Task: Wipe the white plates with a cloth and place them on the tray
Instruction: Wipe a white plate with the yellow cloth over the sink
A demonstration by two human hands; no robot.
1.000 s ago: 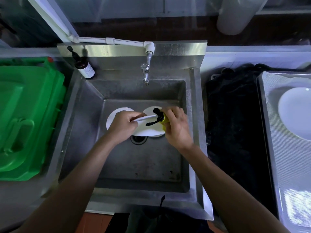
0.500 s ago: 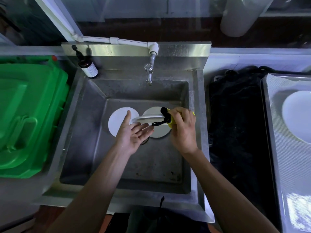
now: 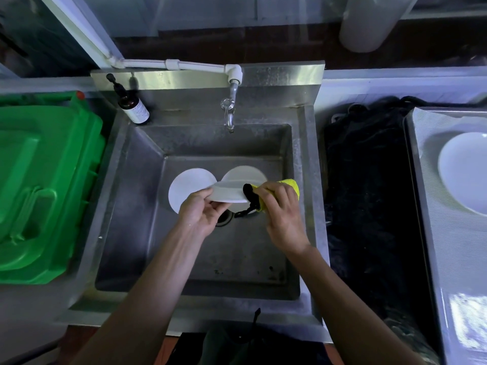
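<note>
Viewed from above, over a steel sink (image 3: 147, 180). Held plate (image 3: 228, 192): white, lifted above the basin near the drain (image 3: 224, 218), seen nearly edge-on and roughly level, spanning the gap between the two hands. Left hand (image 3: 201, 214): at the plate's left rim, thumb on top and fingers curled beneath, pinching the edge. Right hand (image 3: 283, 214): at the plate's right rim, fingers curled round a yellow cloth (image 3: 288, 187) pressed against the plate; black part of the cloth (image 3: 249, 197) bunched at the rim between plate and knuckles, with a black loop hanging down toward the drain. Hands thus apart, each clamped on its own object, joined only through the plate. Below and behind the held plate, flat on the sink floor: left plate (image 3: 184, 189) and right plate (image 3: 243, 173), both white, side by side, each partly hidden by the held plate or by a hand. Far right: tray (image 3: 432, 233) with a textured liner, well apart from the sink, bearing one white tray plate (image 3: 463, 172), cut off by the picture's edge. Between sink and tray: dark fabric heap (image 3: 366, 193). Back rim of sink: tap (image 3: 229, 111) over the basin and brown pump bottle (image 3: 133, 108) in the left corner. Left of sink: green plastic bin lid (image 3: 44, 185).
</note>
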